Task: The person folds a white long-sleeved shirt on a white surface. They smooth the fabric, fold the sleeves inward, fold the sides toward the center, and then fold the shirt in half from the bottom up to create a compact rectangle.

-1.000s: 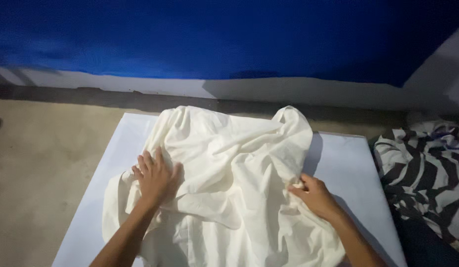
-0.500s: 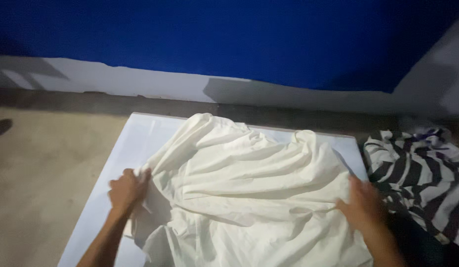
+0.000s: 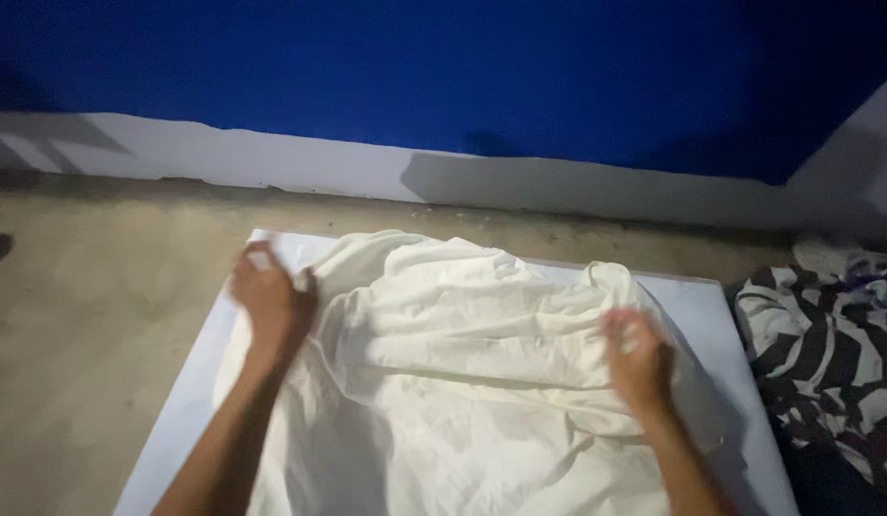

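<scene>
On the floor, largest first:

Concrete floor (image 3: 90, 325): bare and dusty-looking around the board on my left and beyond it. Any cloth that slides off the board would land on it and likely pick up dirt.

White board (image 3: 720, 325): lies flat on the floor and carries the garment; only its left strip, far edge and right corner show. It looks light, so I judge a hard tug on the cloth could shift it.

Cream garment (image 3: 462, 382): rumpled, spread over most of the board, humped toward the far edge, with deep creases in the middle. Uneven pulling from my two sides could skew it or press the wrinkles in.

Striped black-and-white cloth (image 3: 825, 354): heaped just beside the board's right edge. The cream hem near my right hand lies close to it and could drag over or tangle with it.

Left hand (image 3: 269, 298): on the garment's far left corner, fingers curled as if pinching the edge; motion blur keeps me from telling how firm the hold is. A loose pinch could let the corner slip.

Right hand (image 3: 636, 358): over the right side of the garment, fingers spread, blurred; I cannot tell whether it grips or only presses.
</scene>
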